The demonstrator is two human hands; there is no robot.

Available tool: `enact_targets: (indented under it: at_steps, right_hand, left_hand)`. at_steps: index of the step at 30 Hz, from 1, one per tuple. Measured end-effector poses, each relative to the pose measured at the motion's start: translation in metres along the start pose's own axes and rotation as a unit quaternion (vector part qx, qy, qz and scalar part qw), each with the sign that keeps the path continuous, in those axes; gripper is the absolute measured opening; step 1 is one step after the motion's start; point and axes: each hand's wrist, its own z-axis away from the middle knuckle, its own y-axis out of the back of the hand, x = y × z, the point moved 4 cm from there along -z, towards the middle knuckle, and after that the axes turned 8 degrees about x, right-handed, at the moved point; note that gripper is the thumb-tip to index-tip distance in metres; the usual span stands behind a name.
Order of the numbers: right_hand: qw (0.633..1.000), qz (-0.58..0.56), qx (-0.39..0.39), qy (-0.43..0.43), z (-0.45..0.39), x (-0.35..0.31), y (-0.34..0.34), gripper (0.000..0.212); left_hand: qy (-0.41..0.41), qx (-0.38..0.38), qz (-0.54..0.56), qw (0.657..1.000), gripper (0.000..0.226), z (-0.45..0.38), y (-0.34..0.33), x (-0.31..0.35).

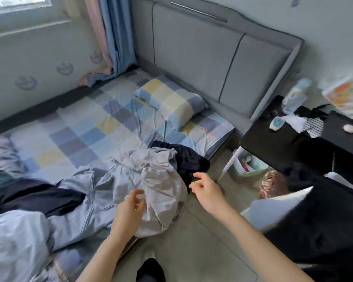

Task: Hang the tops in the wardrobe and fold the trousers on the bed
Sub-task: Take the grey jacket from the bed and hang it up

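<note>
Left hand (130, 206) nearer, over crumpled pale grey garment (157, 180); right hand (205, 189) beside black garment (190, 159); fingers loosely apart, empty.

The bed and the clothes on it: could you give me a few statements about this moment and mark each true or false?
1. A pale grey garment lies crumpled at the bed's near edge. True.
2. The right hand grips a hanger. False: it holds nothing, its fingers loosely curled near a black garment.
3. The checked pillow lies by the grey headboard. True.
4. The left hand is pressed flat on the pillow. False: it is over the pale grey garment, far from the pillow.
5. The clothes on the bed are folded in a neat stack. False: they lie loose and rumpled.
</note>
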Motion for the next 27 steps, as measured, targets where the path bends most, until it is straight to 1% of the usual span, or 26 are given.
enact_targets:
  at_steps: [3,7,10,13,15,18,20,24,25,26,27]
  right_hand:
    - [0.998,0.040,-0.035,-0.030,-0.046,0.000,-0.047,0.041]
    - [0.990,0.104,-0.064,-0.076,-0.115,0.017,-0.110,0.045]
    - [0.982,0.122,-0.086,-0.115,-0.162,0.040,-0.149,0.050]
    - [0.973,0.146,-0.115,-0.137,-0.204,0.061,-0.183,0.055]
    - [0.964,0.183,-0.134,-0.138,-0.232,0.074,-0.207,0.059]
    - [0.955,0.219,-0.154,-0.125,-0.270,0.090,-0.244,0.065]
    - [0.951,0.234,-0.168,-0.116,-0.293,0.104,-0.272,0.073]
    - [0.954,0.231,-0.163,-0.101,-0.326,0.121,-0.317,0.083]
    - [0.951,0.241,-0.161,-0.104,-0.332,0.129,-0.328,0.085]
    - [0.949,0.248,-0.160,-0.115,-0.338,0.136,-0.336,0.086]
    - [0.946,0.249,-0.162,-0.132,-0.342,0.143,-0.344,0.084]
  left_hand:
    - [0.071,0.000,0.005,0.997,0.019,-0.041,0.008,-0.046]
    - [0.139,-0.043,-0.024,0.989,0.025,-0.107,-0.006,-0.106]
    - [0.171,-0.087,-0.053,0.980,0.031,-0.150,-0.032,-0.144]
    - [0.182,-0.136,-0.089,0.970,0.040,-0.183,-0.068,-0.177]
    - [0.195,-0.163,-0.103,0.962,0.045,-0.202,-0.095,-0.194]
    - [0.222,-0.180,-0.109,0.952,0.048,-0.223,-0.135,-0.218]
    - [0.228,-0.200,-0.147,0.942,0.053,-0.230,-0.161,-0.237]
    - [0.234,-0.243,-0.264,0.903,0.084,-0.215,-0.194,-0.279]
    - [0.232,-0.247,-0.292,0.894,0.086,-0.208,-0.203,-0.290]
    - [0.221,-0.238,-0.320,0.890,0.078,-0.203,-0.207,-0.297]
    - [0.204,-0.222,-0.344,0.889,0.062,-0.201,-0.208,-0.304]
